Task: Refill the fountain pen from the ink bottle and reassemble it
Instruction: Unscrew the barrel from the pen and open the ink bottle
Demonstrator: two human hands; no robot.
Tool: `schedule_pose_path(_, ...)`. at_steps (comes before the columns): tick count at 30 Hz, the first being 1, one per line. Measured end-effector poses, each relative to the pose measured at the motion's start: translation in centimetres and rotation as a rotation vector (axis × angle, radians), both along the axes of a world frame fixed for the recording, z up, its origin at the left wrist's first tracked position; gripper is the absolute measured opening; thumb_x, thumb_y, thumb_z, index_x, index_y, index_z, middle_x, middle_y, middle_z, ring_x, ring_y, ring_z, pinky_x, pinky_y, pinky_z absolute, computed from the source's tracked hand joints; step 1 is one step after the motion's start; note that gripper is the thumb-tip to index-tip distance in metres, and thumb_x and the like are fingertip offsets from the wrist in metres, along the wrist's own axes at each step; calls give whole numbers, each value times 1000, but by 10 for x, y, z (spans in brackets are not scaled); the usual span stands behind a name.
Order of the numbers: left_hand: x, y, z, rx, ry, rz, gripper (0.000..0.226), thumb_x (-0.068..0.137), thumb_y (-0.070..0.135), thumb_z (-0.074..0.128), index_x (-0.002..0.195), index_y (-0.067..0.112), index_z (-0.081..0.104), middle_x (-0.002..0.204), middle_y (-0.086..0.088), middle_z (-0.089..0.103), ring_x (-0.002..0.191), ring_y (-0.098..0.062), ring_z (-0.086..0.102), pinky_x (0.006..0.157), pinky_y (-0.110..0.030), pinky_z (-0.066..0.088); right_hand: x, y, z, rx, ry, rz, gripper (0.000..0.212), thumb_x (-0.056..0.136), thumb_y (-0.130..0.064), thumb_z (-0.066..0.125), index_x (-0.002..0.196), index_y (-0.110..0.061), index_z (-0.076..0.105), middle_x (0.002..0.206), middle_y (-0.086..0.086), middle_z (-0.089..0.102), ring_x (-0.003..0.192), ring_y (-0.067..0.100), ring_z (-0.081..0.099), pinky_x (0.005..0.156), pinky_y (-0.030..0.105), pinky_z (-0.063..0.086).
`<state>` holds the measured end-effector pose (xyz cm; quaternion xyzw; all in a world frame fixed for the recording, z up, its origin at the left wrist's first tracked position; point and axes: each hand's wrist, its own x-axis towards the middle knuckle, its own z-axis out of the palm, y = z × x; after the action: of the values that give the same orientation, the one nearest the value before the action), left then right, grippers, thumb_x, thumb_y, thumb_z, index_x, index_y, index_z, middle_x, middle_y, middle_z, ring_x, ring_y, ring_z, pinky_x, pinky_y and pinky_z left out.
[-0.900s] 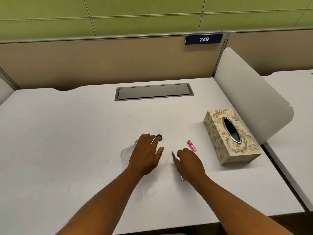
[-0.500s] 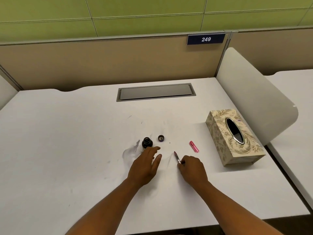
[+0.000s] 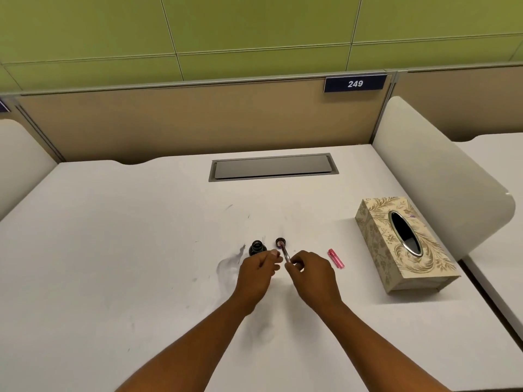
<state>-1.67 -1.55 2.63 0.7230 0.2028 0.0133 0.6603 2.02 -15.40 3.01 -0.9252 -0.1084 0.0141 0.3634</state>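
A small dark ink bottle (image 3: 257,247) stands uncapped on the white desk (image 3: 113,250), with its dark cap (image 3: 280,243) lying just to the right. My right hand (image 3: 312,274) holds the thin fountain pen section (image 3: 285,253) raised, its tip pointing away toward the cap. My left hand (image 3: 259,274) hovers right beside the pen, fingers curled, just in front of the bottle; it holds nothing that I can see. A pink pen part (image 3: 336,258) lies on the desk to the right of my right hand.
A patterned tissue box (image 3: 376,244) sits at the right. A grey cable hatch (image 3: 273,167) is set into the desk's far side. Curved white dividers (image 3: 433,176) border the desk. Faint ink smudges (image 3: 230,260) mark the surface left of the bottle.
My left hand came off the ink bottle and drew back toward the pen. My right hand lifted the pen section off the desk and brought it toward the left hand.
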Motion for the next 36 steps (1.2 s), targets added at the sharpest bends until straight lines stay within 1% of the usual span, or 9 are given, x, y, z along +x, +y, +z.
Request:
schedule_pose_path(5, 8, 8, 17, -254, -46, 35, 31, 102, 34, 52, 112, 16, 75, 109, -1, 77, 105, -18, 72, 96, -33, 54, 2, 11, 19, 37, -72, 44, 23, 93, -41, 59, 96, -20, 68, 84, -9, 64, 74, 8, 59, 69, 24, 47)
schedule_pose_path(9, 6, 12, 27, -401, -82, 81, 30, 100, 30, 57, 105, 8, 76, 106, -8, 78, 104, -22, 72, 95, -33, 53, 1, 16, 28, 8, -121, 84, 26, 95, -44, 55, 96, -21, 67, 85, -8, 63, 74, 8, 57, 68, 24, 46)
schedule_pose_path(17, 7, 18, 35, -489, -35, 107, 19, 96, 20, 63, 99, 7, 77, 101, -9, 78, 93, -20, 74, 88, -31, 55, 0, 20, 34, -6, -115, 119, 27, 95, -44, 56, 95, -20, 67, 89, -8, 71, 76, 10, 64, 69, 28, 51)
schedule_pose_path(20, 7, 19, 39, -537, -41, 97, 16, 96, 17, 62, 99, 7, 75, 98, -9, 78, 87, -17, 74, 84, -29, 55, 1, 19, 37, 38, -23, 90, 29, 94, -49, 57, 95, -22, 68, 84, -9, 71, 72, 9, 64, 66, 26, 50)
schedule_pose_path(22, 7, 20, 40, -554, -42, 106, 16, 96, 15, 61, 98, 7, 74, 95, -7, 79, 85, -16, 74, 82, -29, 54, 1, 16, 38, 91, 109, 87, 32, 95, -47, 55, 91, -19, 70, 79, -8, 72, 71, 7, 65, 68, 26, 50)
schedule_pose_path(25, 8, 20, 42, -576, -44, 134, 15, 97, 14, 61, 95, 7, 74, 92, -7, 78, 81, -16, 73, 77, -28, 55, 2, 10, 42, 382, 531, 87, 28, 99, -33, 52, 94, -15, 73, 83, -1, 76, 70, 12, 66, 69, 28, 52)
schedule_pose_path(27, 9, 19, 44, -580, -49, 133, 16, 97, 13, 59, 93, 7, 73, 89, -7, 79, 80, -15, 74, 75, -27, 55, 3, 6, 43, 502, 682, 98, 26, 99, -27, 53, 97, -10, 73, 83, 3, 75, 68, 13, 63, 66, 26, 51)
schedule_pose_path(30, 9, 16, 47, -573, -60, 123, 19, 99, 13, 57, 91, 7, 73, 85, -6, 79, 79, -13, 75, 78, -28, 54, 5, 5, 42, 535, 668, 63, 24, 98, -23, 55, 95, -9, 74, 78, 2, 72, 66, 12, 60, 65, 25, 50)
schedule_pose_path(36, 12, 13, 48, -556, -76, 174, 18, 97, 14, 60, 89, 8, 75, 84, -7, 79, 79, -15, 76, 86, -33, 55, 5, 8, 40, 483, 473, -14, 15, 91, -21, 66, 81, -14, 76, 75, 4, 74, 64, 10, 62, 67, 30, 52)
